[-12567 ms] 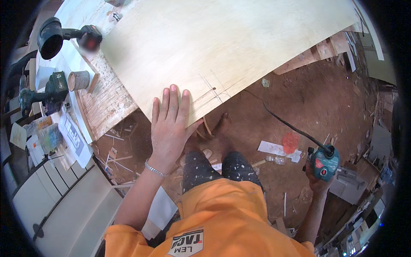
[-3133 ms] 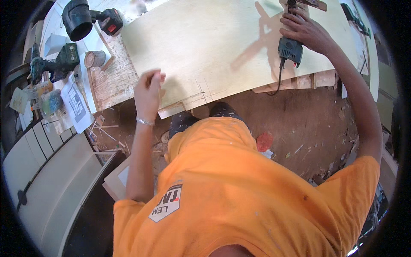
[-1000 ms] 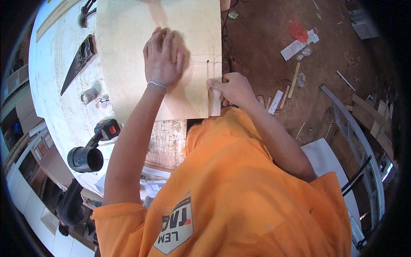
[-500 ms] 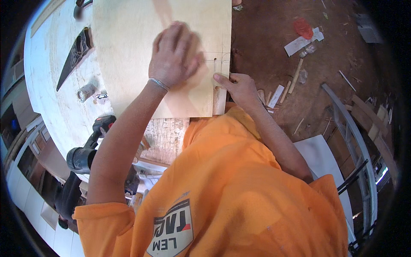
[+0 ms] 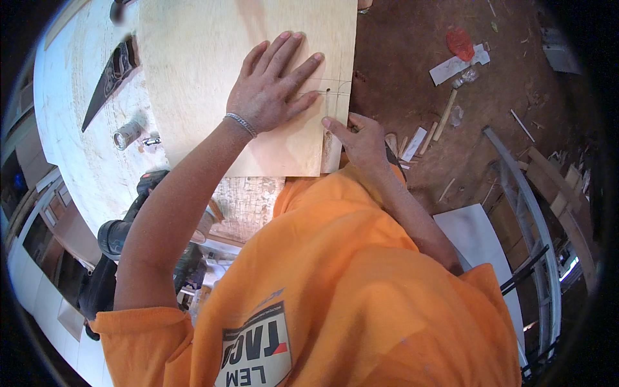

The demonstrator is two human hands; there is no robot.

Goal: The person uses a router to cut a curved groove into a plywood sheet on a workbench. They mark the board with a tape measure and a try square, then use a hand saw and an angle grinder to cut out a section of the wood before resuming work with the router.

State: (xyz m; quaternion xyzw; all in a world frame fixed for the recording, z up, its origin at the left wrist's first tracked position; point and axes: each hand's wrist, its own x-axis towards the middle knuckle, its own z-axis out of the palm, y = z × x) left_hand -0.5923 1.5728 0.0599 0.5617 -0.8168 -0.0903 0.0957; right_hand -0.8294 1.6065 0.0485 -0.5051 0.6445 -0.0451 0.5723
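Note:
A pale plywood board (image 5: pixel 193 84) lies over the workbench, its right edge reaching out past it. My left hand (image 5: pixel 274 87), with a bracelet at the wrist, rests palm down on the board, fingers spread. At the board's near right corner my right hand (image 5: pixel 365 143) is closed on the edge, thumb on the top face, other fingers curled at the side and partly hidden. Beside that thumb are pencil lines, a small dark hole (image 5: pixel 327 89) and a narrow strip (image 5: pixel 331 153) along the edge. A thin dark cord or strip (image 5: pixel 394 160) shows behind my right wrist.
On the white bench left of the board lie a handsaw (image 5: pixel 115 77), a glass jar or can (image 5: pixel 127 135) and a dark power tool (image 5: pixel 119 237). Wood offcuts (image 5: pixel 445 116) and a red plastic scrap (image 5: pixel 460 44) litter the floor at right, near a metal frame (image 5: pixel 532 213).
My left hand has gone from blurred, bunched fingers to lying flat and spread. My right hand has shifted slightly down along the edge. The board appears slightly further right.

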